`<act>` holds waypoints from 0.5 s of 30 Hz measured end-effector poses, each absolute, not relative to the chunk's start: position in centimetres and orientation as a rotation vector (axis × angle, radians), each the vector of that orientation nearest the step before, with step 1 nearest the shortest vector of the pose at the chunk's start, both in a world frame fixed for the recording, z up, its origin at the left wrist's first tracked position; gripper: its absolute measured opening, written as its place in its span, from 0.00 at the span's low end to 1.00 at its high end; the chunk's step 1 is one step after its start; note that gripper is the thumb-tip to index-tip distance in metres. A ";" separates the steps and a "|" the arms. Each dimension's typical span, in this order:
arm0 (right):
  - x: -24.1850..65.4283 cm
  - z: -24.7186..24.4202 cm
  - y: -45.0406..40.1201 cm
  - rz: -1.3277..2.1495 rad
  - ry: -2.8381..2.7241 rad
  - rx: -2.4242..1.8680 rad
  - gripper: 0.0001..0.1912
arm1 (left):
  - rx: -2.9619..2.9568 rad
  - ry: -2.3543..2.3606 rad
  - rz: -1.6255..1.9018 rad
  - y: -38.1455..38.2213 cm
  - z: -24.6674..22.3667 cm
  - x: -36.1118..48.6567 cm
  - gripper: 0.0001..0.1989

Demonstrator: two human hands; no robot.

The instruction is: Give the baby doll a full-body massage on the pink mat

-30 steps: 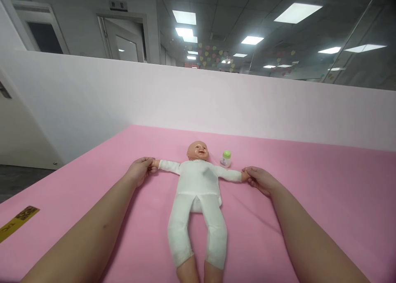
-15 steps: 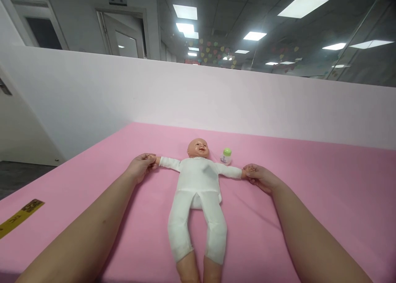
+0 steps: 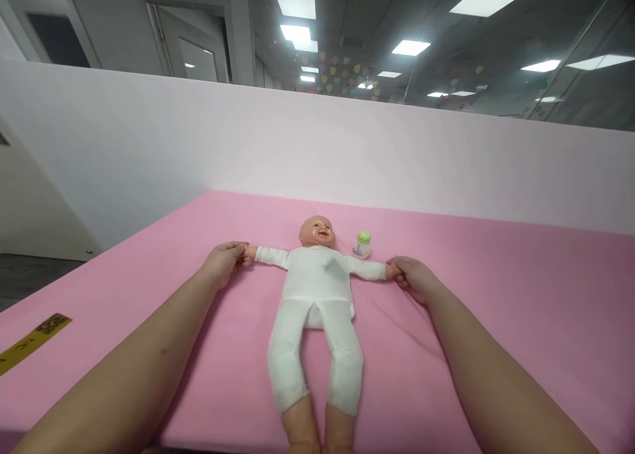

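Note:
A baby doll [image 3: 317, 278] with a white cloth body lies on its back on the pink table surface [image 3: 228, 381], head away from me and arms stretched out sideways. My left hand [image 3: 225, 262] is closed around the doll's hand at the left. On the other side, my right hand [image 3: 413, 276] grips the doll's other hand between thumb and fingers. Just beyond the doll's arm at the right stands a small clear bottle with a green cap [image 3: 362, 245], touched by neither hand. The ends of the doll's feet run past the bottom of the view.
A yellow strip with a printed code [image 3: 34, 341] lies at the table's left edge. Behind the table rises a low white wall [image 3: 377, 159], with glass above it. A white door [image 3: 40, 202] stands at the left, beyond the table.
My right hand has shifted slightly left, and its fingers now cover more of the doll's hand. Both hands keep their hold. The view has tilted a little, moving the scene slightly up.

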State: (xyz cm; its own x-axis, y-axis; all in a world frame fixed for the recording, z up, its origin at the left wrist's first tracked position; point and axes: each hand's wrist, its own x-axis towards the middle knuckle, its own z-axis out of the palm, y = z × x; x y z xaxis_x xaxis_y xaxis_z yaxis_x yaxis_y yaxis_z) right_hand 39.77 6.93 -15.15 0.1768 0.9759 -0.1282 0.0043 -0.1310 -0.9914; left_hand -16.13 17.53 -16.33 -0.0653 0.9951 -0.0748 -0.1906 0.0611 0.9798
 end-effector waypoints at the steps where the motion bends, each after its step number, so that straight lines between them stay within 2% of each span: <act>1: 39.8 -15.1 6.8 1.166 -1.009 -1.393 0.19 | 0.981 1.147 1.295 17.6 -16.4 -16.2 0.17; 4: 40.0 -14.9 6.5 1.209 -0.970 -1.363 0.17 | 0.984 1.110 1.298 17.8 -16.9 -16.4 0.19; 10: 40.2 -14.1 5.4 1.327 -1.031 -1.270 0.26 | 1.059 1.057 1.286 18.0 -17.8 -16.8 0.27; 15: 38.6 -13.5 4.8 1.236 -1.056 -1.270 0.24 | 1.115 1.106 1.313 17.7 -17.6 -16.8 0.31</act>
